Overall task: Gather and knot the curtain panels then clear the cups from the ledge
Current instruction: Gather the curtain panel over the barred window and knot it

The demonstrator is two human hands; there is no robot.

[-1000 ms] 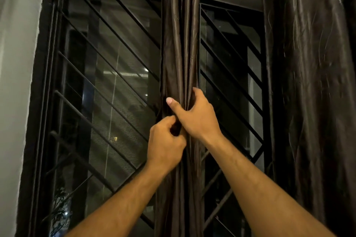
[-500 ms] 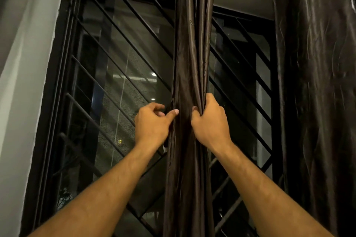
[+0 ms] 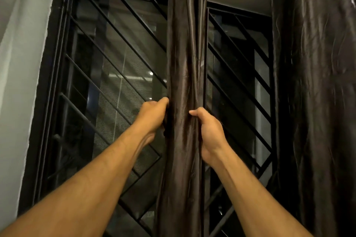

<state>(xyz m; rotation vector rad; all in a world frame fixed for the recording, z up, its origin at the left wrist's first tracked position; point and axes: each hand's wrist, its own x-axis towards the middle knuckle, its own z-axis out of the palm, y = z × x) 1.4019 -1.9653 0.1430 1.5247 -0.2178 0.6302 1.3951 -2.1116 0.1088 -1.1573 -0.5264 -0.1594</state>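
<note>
A: Grip status?

B: Left hand is closed round the left edge of the gathered dark brown satin curtain panel, fingers tucked behind the fabric. Right hand is clamped on its right edge, thumb pressing across the front. Both are at about the same height, one per side.

A: Why that hold?

B: My read: squeezing the bundle narrow from both sides so it stays a tight column before it gets knotted. No knot visible yet.

A: Where's the panel sitting?

B: Hanging straight down in front of the middle of the black metal window grille with diagonal bars. Top and bottom both run out of view.

A: Other panel?

B: Second dark brown curtain panel hangs loose at the far right, well apart from both hands, untouched.

A: Cups, ledge?

B: Neither in view. Grey wall on the left, nothing else. Cup step not started, I'd judge.
</note>
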